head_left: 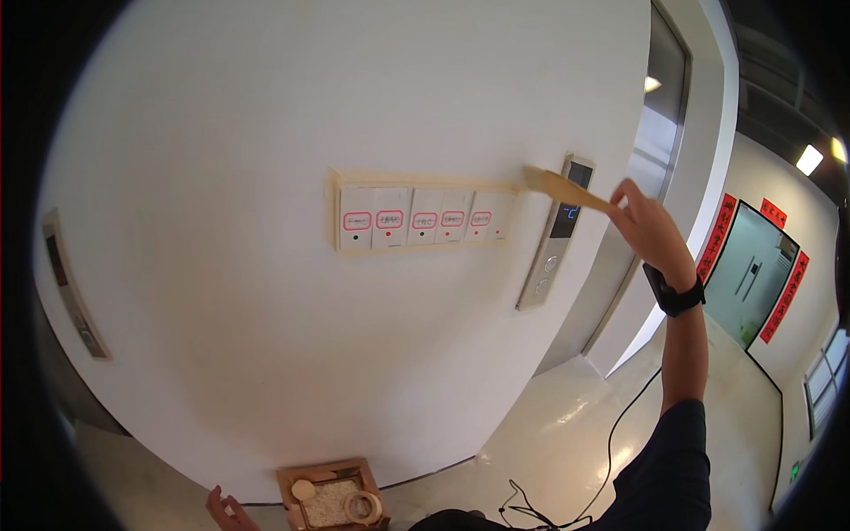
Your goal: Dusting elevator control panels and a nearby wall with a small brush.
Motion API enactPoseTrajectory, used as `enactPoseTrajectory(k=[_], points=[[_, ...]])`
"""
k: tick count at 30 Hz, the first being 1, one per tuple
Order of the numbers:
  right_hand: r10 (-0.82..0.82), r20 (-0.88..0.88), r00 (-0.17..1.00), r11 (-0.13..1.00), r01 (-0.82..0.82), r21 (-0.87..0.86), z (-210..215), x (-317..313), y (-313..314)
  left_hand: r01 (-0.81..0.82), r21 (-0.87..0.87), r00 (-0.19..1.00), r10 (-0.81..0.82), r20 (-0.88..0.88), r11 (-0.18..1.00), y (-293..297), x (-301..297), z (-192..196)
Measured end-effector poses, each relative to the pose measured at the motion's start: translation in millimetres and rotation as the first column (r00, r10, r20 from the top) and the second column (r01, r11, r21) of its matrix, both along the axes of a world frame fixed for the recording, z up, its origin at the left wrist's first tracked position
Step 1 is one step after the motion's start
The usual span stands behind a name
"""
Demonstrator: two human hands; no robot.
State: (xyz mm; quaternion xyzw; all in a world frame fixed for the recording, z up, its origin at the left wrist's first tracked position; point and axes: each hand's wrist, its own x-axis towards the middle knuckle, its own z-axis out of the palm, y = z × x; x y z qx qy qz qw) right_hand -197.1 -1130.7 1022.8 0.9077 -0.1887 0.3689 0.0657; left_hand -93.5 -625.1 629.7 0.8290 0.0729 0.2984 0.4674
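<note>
My right hand (651, 232) is raised at the right, pinching one end of a beige strip of masking tape (567, 189). The strip's other end reaches the upper right corner of a masking tape border (425, 179) on the wall. Whether it sticks there I cannot tell. The border frames a row of white switch plates (425, 221) with red-outlined labels and small red and green dots. Low at the left, my left hand (228, 511) is partly in view, fingers apart and holding nothing. It is beside a cardboard box (288, 487) on the floor.
A tape roll (361, 506), a pale round piece (304, 489) and pale filling lie in the box. An elevator call panel (556, 234) sits right of the switches, before a metal door (611, 274). Black cables (611, 442) cross the floor. Another panel (75, 283) is far left.
</note>
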Motion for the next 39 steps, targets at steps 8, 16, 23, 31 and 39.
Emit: enactPoseTrajectory(k=[8, 16, 23, 31, 39], points=[[0.521, 0.361, 0.773, 0.749, -0.617, 0.24, 7.5, 44.2, 59.5, -0.02, 0.034, 1.0, 0.02, -0.004, 0.999, 7.3, -0.7, -12.6], [0.727, 0.481, 0.49, 0.49, -0.861, 0.136, 13.5, 97.3, 113.9, -0.048, 0.069, 0.998, 0.046, 0.032, 0.996, 17.9, -9.8, -16.8], [0.448, 0.333, 0.83, 0.86, -0.297, -0.415, 30.5, 113.8, 143.1, -0.101, 0.085, 0.995, 0.101, 0.005, 0.991, 32.9, -19.9, -22.2], [0.377, 0.311, 0.872, 0.918, -0.308, -0.249, 32.2, 98.4, 117.2, -0.132, 0.03, 0.991, 0.132, 0.012, 0.991, 47.0, -21.5, -40.7], [0.231, 0.272, 0.934, 0.953, -0.162, -0.255, 29.7, 78.9, 71.2, -0.085, 0.055, 0.996, 0.085, -0.008, 0.995, 33.2, -4.4, -30.9]])
